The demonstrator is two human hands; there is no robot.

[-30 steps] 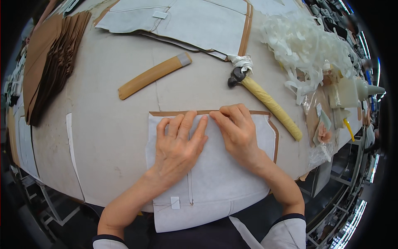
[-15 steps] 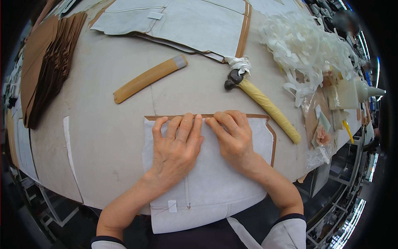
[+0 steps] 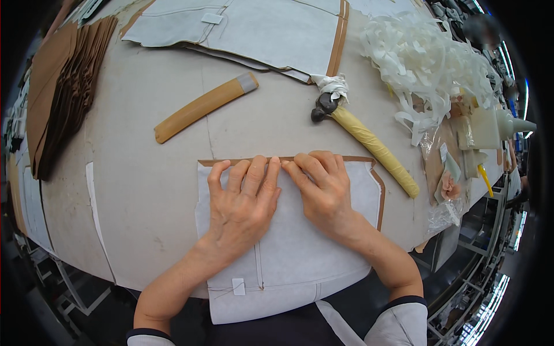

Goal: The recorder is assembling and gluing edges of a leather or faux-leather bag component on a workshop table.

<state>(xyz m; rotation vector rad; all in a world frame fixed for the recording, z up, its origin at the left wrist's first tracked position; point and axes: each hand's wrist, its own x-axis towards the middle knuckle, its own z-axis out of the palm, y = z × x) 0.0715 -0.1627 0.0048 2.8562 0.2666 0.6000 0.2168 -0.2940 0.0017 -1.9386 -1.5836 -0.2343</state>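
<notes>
Both the left hand (image 3: 242,202) and the right hand (image 3: 324,190) lie flat, fingers spread, pressing the folded brown top edge of the white lined leather panel (image 3: 288,259) at lower centre of the table (image 3: 144,190); next likely calls for pressing farther along that fold.

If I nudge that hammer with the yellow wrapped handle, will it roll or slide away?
The hammer would probably pivot rather than roll far: its dark head looks heavier than the handle and lies flat on the table. The round handle might roll slightly, but the head likely stops it. The tape wrapping looks grippy, so it is unlikely to slide easily.
</notes>
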